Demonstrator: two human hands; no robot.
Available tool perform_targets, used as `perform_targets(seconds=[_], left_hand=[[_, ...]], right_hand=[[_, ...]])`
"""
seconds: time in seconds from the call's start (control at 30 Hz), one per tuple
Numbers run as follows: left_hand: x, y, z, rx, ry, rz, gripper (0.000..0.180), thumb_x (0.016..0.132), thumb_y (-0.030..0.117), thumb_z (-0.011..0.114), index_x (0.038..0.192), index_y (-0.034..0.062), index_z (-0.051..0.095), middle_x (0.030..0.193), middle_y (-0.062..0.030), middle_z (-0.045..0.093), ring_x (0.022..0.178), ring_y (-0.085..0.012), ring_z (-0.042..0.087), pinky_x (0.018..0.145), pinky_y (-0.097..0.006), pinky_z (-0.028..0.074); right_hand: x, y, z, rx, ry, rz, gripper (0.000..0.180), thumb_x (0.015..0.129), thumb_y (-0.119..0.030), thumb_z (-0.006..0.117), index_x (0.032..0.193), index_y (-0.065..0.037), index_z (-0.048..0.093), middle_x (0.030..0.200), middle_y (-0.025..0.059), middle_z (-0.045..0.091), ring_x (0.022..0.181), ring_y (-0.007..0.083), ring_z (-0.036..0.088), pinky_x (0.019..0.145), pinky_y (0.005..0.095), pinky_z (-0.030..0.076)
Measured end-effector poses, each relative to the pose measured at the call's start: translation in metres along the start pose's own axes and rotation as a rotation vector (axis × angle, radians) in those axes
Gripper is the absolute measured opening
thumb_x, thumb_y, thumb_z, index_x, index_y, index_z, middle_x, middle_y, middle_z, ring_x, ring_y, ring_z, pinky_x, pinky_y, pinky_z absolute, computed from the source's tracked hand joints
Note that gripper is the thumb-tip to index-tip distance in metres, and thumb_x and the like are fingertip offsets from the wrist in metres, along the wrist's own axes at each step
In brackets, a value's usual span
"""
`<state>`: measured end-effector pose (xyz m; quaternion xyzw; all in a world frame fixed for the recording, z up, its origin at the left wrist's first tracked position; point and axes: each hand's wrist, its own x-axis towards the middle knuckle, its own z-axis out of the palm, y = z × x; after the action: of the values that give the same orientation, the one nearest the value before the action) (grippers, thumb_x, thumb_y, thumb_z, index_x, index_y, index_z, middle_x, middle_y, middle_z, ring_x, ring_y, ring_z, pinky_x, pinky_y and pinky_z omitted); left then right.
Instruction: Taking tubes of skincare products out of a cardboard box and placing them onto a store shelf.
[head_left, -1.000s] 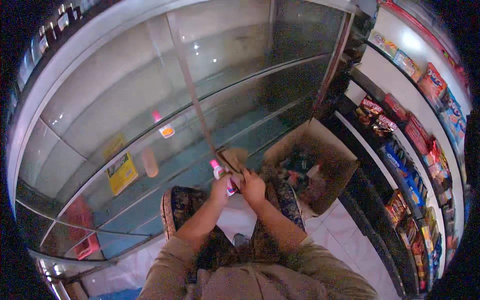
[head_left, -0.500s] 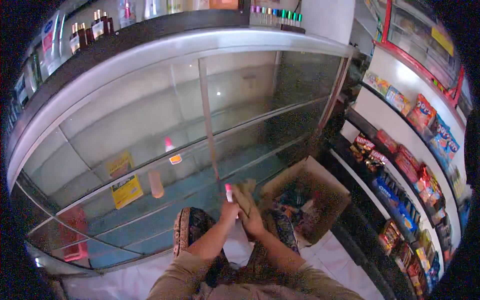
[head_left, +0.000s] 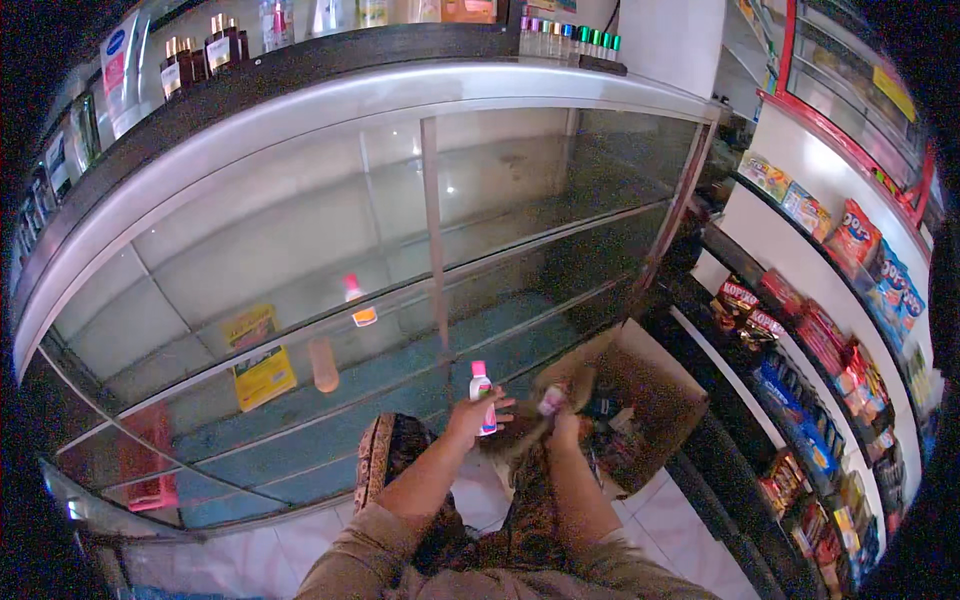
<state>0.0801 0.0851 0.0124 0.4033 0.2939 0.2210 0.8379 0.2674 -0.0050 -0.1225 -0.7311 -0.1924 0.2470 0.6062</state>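
A white bottle with a pink cap (head_left: 484,400) stands upright in the grip of my left hand (head_left: 466,418), some of whose fingers stretch out to the right. My right hand (head_left: 567,428) is over the near left side of an open cardboard box (head_left: 665,385), closed on a tan cloth (head_left: 575,380) that is smeared by motion. A small pink-and-white item (head_left: 552,400) shows against the cloth by my fingers; whether I grip it too is unclear. Dark and mixed small goods lie inside the box.
A glass display case (head_left: 430,230) curves in front of me. Inside are an orange-labelled bottle (head_left: 360,303), a peach-coloured bottle (head_left: 323,365), a yellow pack (head_left: 265,378) and a red basket (head_left: 152,465). Perfume bottles (head_left: 222,45) line its top. Snack shelves (head_left: 800,330) rise at right.
My hands were together on the bottle and cloth; they are now apart. My right hand has moved right to the box, while the left still holds the bottle, now more exposed.
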Motion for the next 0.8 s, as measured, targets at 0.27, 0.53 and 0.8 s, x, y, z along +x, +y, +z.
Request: perform_targets(seconds=[0.27,0.53,0.8], left_hand=[[0.012,-0.001,0.003,-0.052,0.012,-0.021,0.023,0.082,0.030,0.054,0.095,0.0110,0.049,0.093,-0.0120,0.061,0.074,-0.0267,0.062,0.054,-0.035,0.050],[0.012,-0.011,-0.014,-0.036,0.060,0.077,0.025,0.080,0.028,0.056,0.096,0.0111,0.048,0.091,-0.0110,0.062,0.072,-0.0242,0.062,0.052,-0.034,0.048],[-0.005,-0.016,-0.064,-0.090,0.194,0.058,0.023,0.079,0.024,0.059,0.093,0.0106,0.047,0.089,-0.0096,0.062,0.072,-0.0236,0.062,0.052,-0.033,0.048]], right_hand=[[0.034,0.022,-0.067,0.582,0.226,0.139,0.023,0.083,-0.021,0.045,0.092,-0.003,0.057,0.085,0.0087,0.056,0.077,0.0214,0.055,0.066,0.0376,0.047],[0.052,0.027,-0.033,0.946,0.150,0.214,0.025,0.079,-0.017,0.051,0.100,-0.003,0.055,0.093,0.0082,0.058,0.080,0.0222,0.057,0.067,0.0361,0.049],[0.062,0.045,0.014,0.722,0.048,0.402,0.040,0.081,-0.020,0.051,0.117,-0.004,0.045,0.109,0.0154,0.053,0.089,0.0288,0.055,0.061,0.0430,0.049]])
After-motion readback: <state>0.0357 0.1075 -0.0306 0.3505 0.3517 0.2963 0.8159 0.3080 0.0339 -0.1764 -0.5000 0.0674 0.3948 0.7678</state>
